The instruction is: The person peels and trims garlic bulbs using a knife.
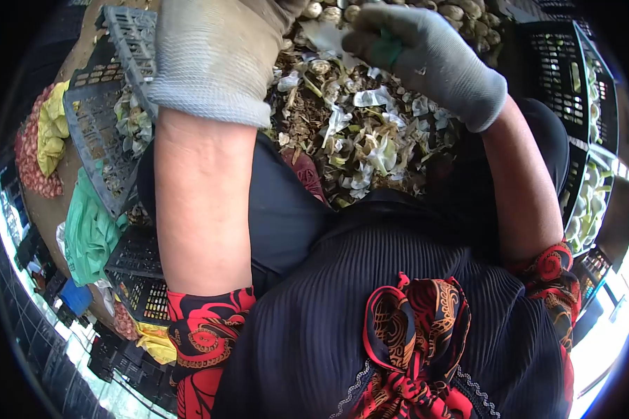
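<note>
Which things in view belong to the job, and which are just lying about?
Job, by the look of it:
- left hand, right hand, both gloved
- bulbs
- scraps

Apparently lying about:
- green bag
- yellow bags
- left-side crates (unsure)

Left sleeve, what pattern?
Left sleeve: red and black with gold swirls; best in the head view.

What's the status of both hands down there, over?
Left hand: gloved, grip out of view. Right hand: gloved, curled, contents unclear. Bulbs piled beyond; peelings heaped nearer.
</note>
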The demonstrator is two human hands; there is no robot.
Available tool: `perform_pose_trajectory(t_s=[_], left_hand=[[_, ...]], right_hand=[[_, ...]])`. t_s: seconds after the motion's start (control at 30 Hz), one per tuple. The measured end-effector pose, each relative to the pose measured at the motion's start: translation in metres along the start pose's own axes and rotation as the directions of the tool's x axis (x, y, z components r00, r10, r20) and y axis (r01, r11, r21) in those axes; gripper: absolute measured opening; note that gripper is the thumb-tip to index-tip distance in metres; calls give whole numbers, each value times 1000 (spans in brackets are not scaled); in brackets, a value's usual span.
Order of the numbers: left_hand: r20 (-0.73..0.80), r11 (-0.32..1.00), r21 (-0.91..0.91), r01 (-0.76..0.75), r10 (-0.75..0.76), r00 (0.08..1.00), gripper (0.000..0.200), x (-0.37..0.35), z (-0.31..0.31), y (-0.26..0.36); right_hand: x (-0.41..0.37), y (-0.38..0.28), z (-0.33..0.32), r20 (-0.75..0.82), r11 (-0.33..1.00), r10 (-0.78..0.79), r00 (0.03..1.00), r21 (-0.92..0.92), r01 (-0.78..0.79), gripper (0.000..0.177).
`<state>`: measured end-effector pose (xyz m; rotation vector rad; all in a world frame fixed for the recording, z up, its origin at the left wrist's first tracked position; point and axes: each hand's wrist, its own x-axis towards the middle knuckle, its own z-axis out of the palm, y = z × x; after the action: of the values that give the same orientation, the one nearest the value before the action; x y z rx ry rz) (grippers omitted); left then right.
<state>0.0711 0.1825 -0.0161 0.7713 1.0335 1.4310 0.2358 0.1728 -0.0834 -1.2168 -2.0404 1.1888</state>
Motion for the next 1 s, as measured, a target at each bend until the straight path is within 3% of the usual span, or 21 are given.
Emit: perform_pose_trajectory(t_s=[0.07, 0.17, 0.2, 0.27, 0.3, 0.33, 0.4, 0.43, 0.5, 0.53, 0.6, 0.63, 0.73, 0.87, 0.93, 1.0], left_hand=[[-23, 996, -40, -77, 76, 997, 37, 10, -12, 6], [37, 974, -182, -137, 146, 989, 30, 11, -36, 15], [62, 958, -232, -168, 187, 980, 27, 9, -43, 16], [82, 942, -261, -211, 239, 968, 25, 10, -55, 18], [72, 938, -258, -231, 257, 964, 24, 10, -58, 19], [24, 944, -217, -248, 259, 966, 23, 9, -55, 21], [13, 944, -278, -175, 186, 982, 22, 12, -60, 25], [59, 924, -374, -86, 116, 992, 22, 17, -70, 29], [29, 881, -469, -63, 87, 996, 23, 17, -70, 28], [-55, 871, -472, -133, 121, 991, 24, 7, -57, 25], [-78, 876, -456, -157, 136, 988, 26, 1, -52, 28], [-90, 878, -447, -169, 144, 986, 27, -2, -50, 29], [-134, 881, -378, -285, 252, 958, 23, 5, -45, 15], [42, 827, -560, -46, 84, 996, 27, 15, -61, 21], [279, 752, -619, 225, -57, 959, 27, 33, -86, 27], [228, 766, -613, 192, -61, 972, 22, 31, -82, 23]], right_hand=[[11, 14, 8, 70, 902, 170, 983, -412, -127, 23], [11, 62, 26, -19, 818, -37, 999, -574, 19, 23], [11, 62, 31, -21, 830, 8, 1000, -557, -18, 20], [15, 86, 40, 122, 823, 142, 982, -566, -49, 18], [18, 78, 44, 222, 829, 283, 933, -546, -122, 16], [24, 68, 48, 300, 782, 496, 815, -562, -270, 33], [24, 66, 61, 304, 698, 586, 751, -660, -278, 52], [18, 76, 67, 239, 686, 535, 810, -682, -252, 59], [15, 105, 71, 182, 646, 556, 811, -708, -285, 55], [15, 113, 68, 157, 642, 531, 832, -715, -275, 50], [17, 120, 59, 79, 580, 596, 799, -731, -361, 38], [17, 117, 55, -27, 611, 564, 825, -659, -439, 30], [18, 123, 38, -302, 573, 438, 847, -632, -522, 32], [20, 135, 29, -434, 453, 537, 723, -574, -682, 34], [19, 144, 29, -431, 450, 579, 692, -539, -712, 36], [20, 151, 29, -392, 477, 629, 672, -488, -731, 35]])
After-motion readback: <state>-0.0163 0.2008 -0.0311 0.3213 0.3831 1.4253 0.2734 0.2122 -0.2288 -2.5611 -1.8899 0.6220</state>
